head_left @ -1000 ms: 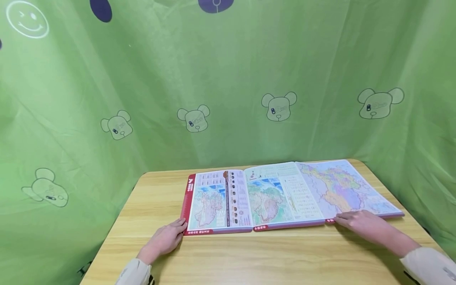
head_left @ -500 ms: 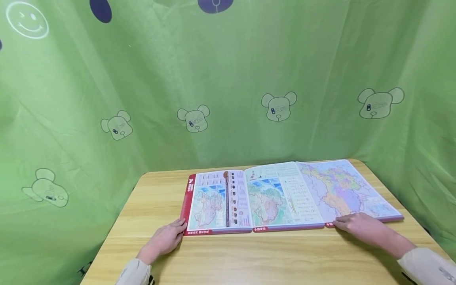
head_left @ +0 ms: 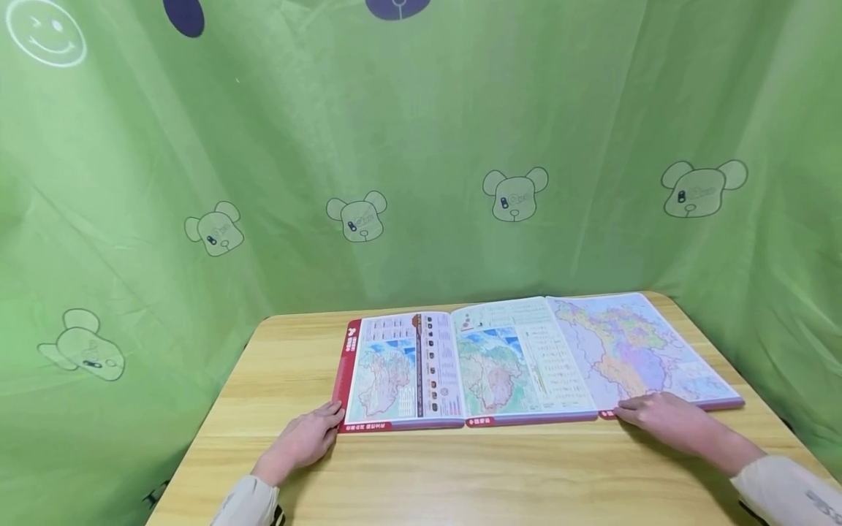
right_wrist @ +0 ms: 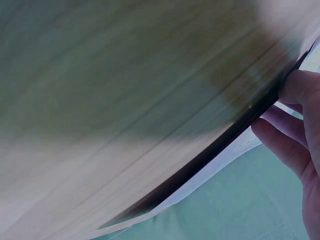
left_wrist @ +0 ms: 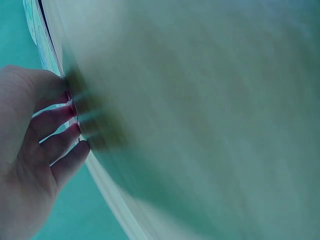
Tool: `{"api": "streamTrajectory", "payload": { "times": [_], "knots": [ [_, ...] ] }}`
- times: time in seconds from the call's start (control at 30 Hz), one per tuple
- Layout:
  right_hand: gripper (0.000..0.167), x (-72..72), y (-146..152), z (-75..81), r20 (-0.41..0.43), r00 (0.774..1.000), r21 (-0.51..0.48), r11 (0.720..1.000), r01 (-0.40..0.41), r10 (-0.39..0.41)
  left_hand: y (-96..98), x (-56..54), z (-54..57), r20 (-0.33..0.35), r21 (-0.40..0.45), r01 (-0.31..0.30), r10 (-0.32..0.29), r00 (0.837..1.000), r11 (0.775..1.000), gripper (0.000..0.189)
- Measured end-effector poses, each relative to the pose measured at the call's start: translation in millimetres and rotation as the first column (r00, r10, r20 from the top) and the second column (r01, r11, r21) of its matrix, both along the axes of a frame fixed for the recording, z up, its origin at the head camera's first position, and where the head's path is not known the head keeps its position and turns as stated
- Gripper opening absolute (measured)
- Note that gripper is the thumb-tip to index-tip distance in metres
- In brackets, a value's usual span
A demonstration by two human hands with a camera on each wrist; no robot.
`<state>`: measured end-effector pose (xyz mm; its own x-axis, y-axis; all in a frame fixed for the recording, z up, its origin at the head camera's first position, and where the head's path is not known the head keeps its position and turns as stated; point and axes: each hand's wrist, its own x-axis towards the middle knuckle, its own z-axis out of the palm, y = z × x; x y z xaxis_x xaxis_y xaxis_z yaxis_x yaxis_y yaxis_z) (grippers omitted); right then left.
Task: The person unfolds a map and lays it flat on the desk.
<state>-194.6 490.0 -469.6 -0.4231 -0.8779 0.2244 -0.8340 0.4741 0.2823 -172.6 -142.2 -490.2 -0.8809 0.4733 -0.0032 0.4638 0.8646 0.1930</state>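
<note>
Three printed map panels lie in a row on the wooden table [head_left: 408, 475]: a left map panel [head_left: 388, 372] with a red margin, a middle map panel [head_left: 493, 372], and a right map panel [head_left: 631, 343] in pastel colours. Whether they are joined cannot be told. My left hand [head_left: 304, 438] rests its fingertips on the red margin's near corner; in the left wrist view, the fingers lie relaxed and spread along the edge. My right hand [head_left: 664, 418] rests on the right panel's near edge, thumb against that edge in the right wrist view.
A green curtain [head_left: 427, 146] with printed bear heads hangs behind and beside the table. Wooden tabletop extends left of the panels and along the near side.
My right hand has shifted slightly left and nearer, and the right panel's near corner has moved a little the same way. The left hand stays almost where it was.
</note>
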Motion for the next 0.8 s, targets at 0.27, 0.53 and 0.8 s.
{"api": "streamTrajectory", "payload": {
  "times": [0.27, 0.53, 0.8],
  "knots": [
    [0.030, 1.5, -1.2, -0.3, 0.031, 0.999, 0.015, 0.999, 0.029, -0.029, 0.2, -0.2, 1.6, 0.014, -0.004, -0.006, 0.006, 1.000, 1.000, 0.038],
    [0.032, 2.0, -2.5, 0.2, 0.001, 1.000, 0.020, 0.999, 0.027, -0.027, -0.8, -2.2, 0.8, 0.004, -0.016, -0.011, 0.011, 1.000, 1.000, 0.038],
    [0.032, 6.1, -4.6, 0.7, 0.066, 0.995, 0.031, 0.997, 0.070, -0.072, 0.8, -0.5, 0.9, 0.016, -0.006, -0.009, 0.009, 1.000, 1.000, 0.037]
  ]
}}
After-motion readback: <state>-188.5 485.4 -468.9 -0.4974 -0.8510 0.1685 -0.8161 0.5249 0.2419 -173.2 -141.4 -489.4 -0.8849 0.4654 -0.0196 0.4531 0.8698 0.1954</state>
